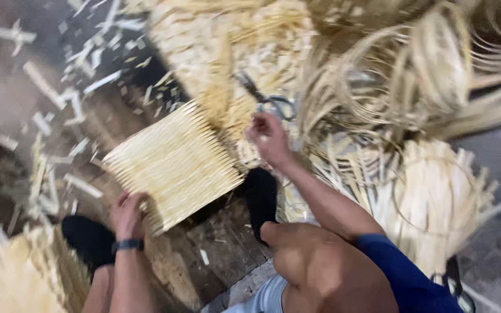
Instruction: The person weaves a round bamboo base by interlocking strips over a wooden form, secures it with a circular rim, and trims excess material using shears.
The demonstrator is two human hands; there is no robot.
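- two hands are seen at work: the left hand (127, 213) is closed on the 7 o'clock corner of the woven mat (172, 163), pinning it to the wooden floor (227, 249).
- the right hand (267, 138) is stretched toward 12 o'clock, fingers curled just below the scissors (273, 101); whether they are touched cannot be told.
- the mat looks closely woven, yet strip ends are left sticking out untrimmed along its edges.
- little open room is left: coiled strips (389, 81) at 2 o'clock, offcuts (76, 98) at 10.
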